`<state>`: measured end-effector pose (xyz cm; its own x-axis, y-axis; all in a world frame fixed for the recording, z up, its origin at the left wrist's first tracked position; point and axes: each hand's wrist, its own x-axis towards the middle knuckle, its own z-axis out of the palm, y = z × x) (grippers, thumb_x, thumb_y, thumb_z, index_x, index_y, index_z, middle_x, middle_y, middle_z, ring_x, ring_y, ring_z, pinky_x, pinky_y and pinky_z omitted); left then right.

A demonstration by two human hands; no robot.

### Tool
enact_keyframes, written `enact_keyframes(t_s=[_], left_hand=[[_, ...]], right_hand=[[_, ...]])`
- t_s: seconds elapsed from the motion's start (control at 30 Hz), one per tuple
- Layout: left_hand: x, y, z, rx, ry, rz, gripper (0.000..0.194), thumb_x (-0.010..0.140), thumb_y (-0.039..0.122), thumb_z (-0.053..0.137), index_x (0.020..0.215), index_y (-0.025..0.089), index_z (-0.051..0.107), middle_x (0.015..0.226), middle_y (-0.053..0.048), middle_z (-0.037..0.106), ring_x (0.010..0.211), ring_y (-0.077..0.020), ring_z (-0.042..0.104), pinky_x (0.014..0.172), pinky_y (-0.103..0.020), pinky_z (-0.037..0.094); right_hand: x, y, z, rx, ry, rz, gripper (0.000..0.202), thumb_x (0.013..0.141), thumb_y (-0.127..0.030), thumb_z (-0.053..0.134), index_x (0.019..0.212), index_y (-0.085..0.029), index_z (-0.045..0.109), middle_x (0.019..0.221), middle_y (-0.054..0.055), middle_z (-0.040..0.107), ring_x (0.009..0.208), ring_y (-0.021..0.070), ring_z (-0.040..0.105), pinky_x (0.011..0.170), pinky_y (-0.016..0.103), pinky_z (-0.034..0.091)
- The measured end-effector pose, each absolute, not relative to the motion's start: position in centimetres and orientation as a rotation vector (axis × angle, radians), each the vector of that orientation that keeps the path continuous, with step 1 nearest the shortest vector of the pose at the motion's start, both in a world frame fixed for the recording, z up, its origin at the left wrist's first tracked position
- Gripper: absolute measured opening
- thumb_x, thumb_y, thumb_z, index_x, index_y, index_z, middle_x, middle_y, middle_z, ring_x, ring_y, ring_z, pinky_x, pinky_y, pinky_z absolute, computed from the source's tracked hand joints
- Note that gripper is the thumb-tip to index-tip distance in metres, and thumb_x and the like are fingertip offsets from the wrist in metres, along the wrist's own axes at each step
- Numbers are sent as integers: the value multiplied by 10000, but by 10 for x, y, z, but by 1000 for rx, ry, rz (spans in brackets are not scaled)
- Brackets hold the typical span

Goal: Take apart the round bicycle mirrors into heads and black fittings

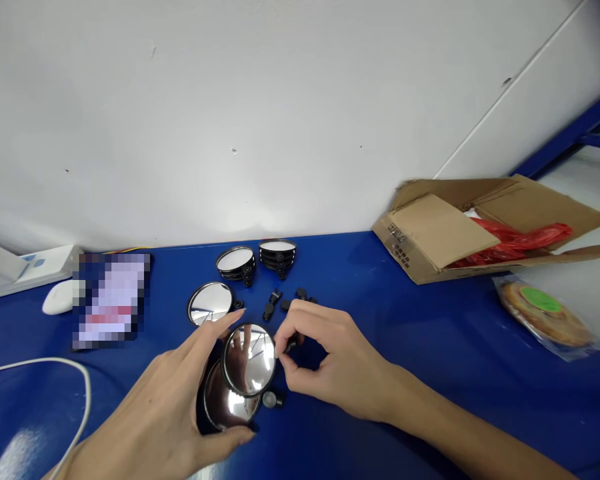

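Observation:
My left hand [173,393] curves around two overlapping round mirrors, thumb by the bottom edge and fingers along the left and top. The lower mirror [224,403] lies partly beneath the upper mirror [250,359]. At the upper mirror's right edge, the thumb and forefinger of my right hand [330,360] are pinched together, with a small black part [291,344] partly hidden behind them. A short black mount [271,399] sticks out beside the lower mirror. Just beyond my left fingertips lies another round mirror [210,303].
Two stacks of round mirrors, a left stack [235,261] and a right stack [278,255], stand near the wall. Several small black mounts [269,310] lie nearby. Left are a phone [113,300], white mouse [63,297] and cable [87,387]; right, an open carton [420,247] and wrapped disc [545,313].

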<state>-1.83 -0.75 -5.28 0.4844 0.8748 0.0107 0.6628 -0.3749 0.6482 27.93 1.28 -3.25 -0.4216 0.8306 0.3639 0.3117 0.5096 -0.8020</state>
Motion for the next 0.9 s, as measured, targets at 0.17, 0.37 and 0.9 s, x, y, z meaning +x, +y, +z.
enact_keyframes(t_s=[0.17,0.37,0.9], left_hand=[[-18,-10,-46,2108,1316,382,1354,799,276,968,1869,499,168,1158,41,834,755,-238,814,685,-332,649],[-18,-12,-45,2186,1308,390,1392,776,253,947,1907,467,163,1219,-16,801,780,-252,798,693,-339,634],[-14,-13,-43,2329,1263,438,1230,853,248,862,1895,484,253,1529,-83,774,1172,-383,878,831,-411,721]], right_hand=[[279,13,-34,-986,-1968,730,260,860,-4,697,958,-244,710,907,-59,672,807,109,617,754,245,486],[281,15,-36,-1087,-2059,637,237,896,-35,677,991,-249,714,930,-38,679,811,133,640,740,270,483],[282,11,-38,-1067,-2419,449,236,907,-182,683,1137,-233,687,1010,15,749,857,198,636,684,358,385]])
